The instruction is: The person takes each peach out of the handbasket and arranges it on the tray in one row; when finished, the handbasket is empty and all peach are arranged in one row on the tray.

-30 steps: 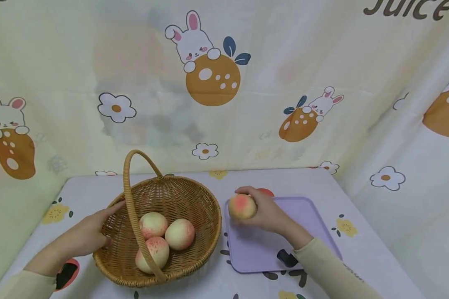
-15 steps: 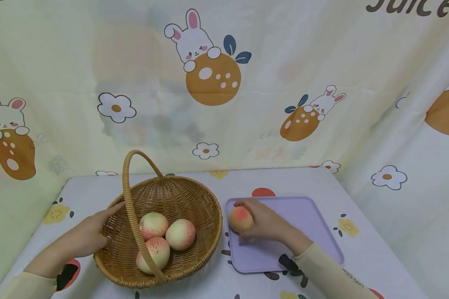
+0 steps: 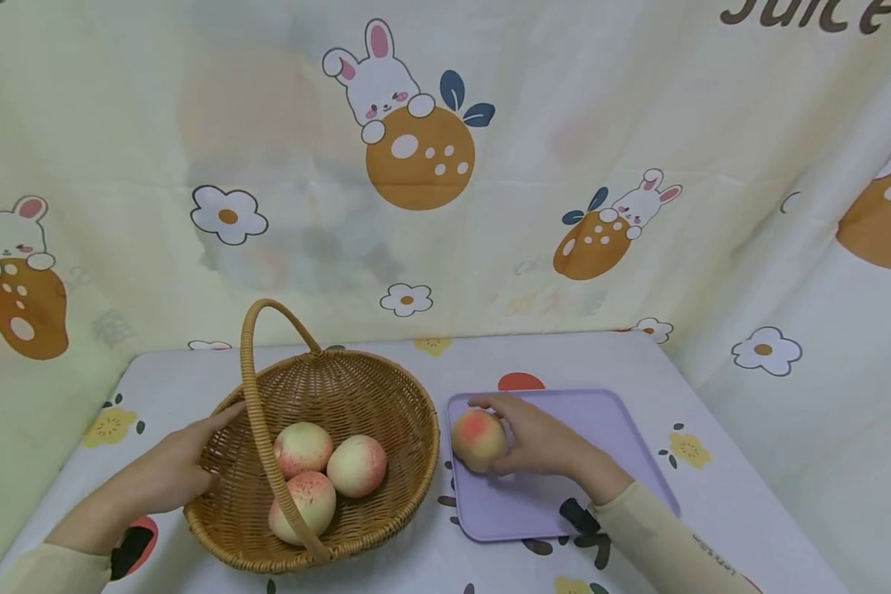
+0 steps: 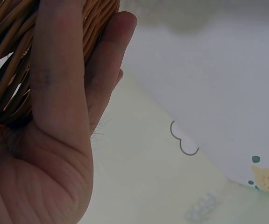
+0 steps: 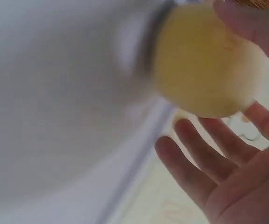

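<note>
Right now a peach [image 3: 478, 442] is sitting at about 10 o'clock on a lilac tray [image 3: 557, 507], close to its edge. The right hand [image 3: 536, 441] is coming in from the peach's 3 o'clock side, its fingers standing wide around the fruit: one is reaching past its 12 o'clock edge, and the thumb is lying near 5 o'clock. In the right wrist view, the peach is lying between the thumb and index finger, while the other three fingers are spreading apart from it. A black band [image 3: 579, 517] is showing at that cuff.

At the peach's 9 o'clock, beyond the tray, a wicker basket [image 3: 408, 388] is standing, its tall handle [image 3: 255, 363] arching over three more peaches [image 3: 357, 466], which are nestling together inside. The left hand [image 3: 169, 470] is holding the basket's rim at 9 o'clock, fingers pressing along the wicker.

Everything is resting on a bench [image 3: 579, 359] in flowered white cloth, and a rabbit-print curtain [image 3: 297, 132] is hanging behind at 12 o'clock.
</note>
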Action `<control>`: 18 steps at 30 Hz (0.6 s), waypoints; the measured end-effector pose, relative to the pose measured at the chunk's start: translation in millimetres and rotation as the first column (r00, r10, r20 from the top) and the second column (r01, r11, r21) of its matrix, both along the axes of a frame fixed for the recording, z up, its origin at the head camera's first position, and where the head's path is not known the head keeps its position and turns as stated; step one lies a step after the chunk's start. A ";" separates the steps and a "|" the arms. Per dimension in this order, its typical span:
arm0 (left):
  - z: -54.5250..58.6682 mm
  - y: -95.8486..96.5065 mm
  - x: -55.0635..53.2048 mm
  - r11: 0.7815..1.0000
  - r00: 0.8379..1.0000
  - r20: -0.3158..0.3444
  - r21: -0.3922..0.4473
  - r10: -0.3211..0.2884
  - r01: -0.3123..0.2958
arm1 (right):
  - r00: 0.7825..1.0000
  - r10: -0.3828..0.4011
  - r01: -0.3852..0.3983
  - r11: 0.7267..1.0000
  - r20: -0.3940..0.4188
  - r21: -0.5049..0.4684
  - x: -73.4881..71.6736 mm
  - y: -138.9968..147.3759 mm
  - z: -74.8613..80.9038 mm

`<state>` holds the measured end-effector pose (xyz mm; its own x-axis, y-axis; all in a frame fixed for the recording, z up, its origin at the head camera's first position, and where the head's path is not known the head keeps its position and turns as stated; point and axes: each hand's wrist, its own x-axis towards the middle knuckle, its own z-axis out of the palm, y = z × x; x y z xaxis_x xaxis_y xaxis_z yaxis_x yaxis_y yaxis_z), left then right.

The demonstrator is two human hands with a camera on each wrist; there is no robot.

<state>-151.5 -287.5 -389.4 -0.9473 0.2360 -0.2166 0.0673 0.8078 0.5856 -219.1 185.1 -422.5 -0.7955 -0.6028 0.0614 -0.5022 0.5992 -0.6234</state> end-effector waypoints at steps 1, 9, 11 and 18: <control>0.0 0.1 0.1 1.000 1.000 0.001 0.001 0.002 -0.002 | 1.000 -0.005 0.005 1.000 -0.019 0.004 0.4 -1.7 4.8; 0.1 -0.8 1.1 1.000 1.000 -0.001 0.002 0.011 -0.011 | 0.994 0.066 -0.081 0.977 -0.083 -0.195 4.2 -45.6 53.9; -0.1 -0.6 1.2 1.000 1.000 0.004 0.013 0.012 -0.012 | 0.994 0.089 -0.102 0.974 -0.070 -0.205 6.5 -59.9 59.9; 0.0 1.0 1.9 0.999 1.000 0.004 0.037 0.005 -0.005 | 0.981 0.194 -0.196 0.961 -0.032 -0.195 11.1 -103.4 57.5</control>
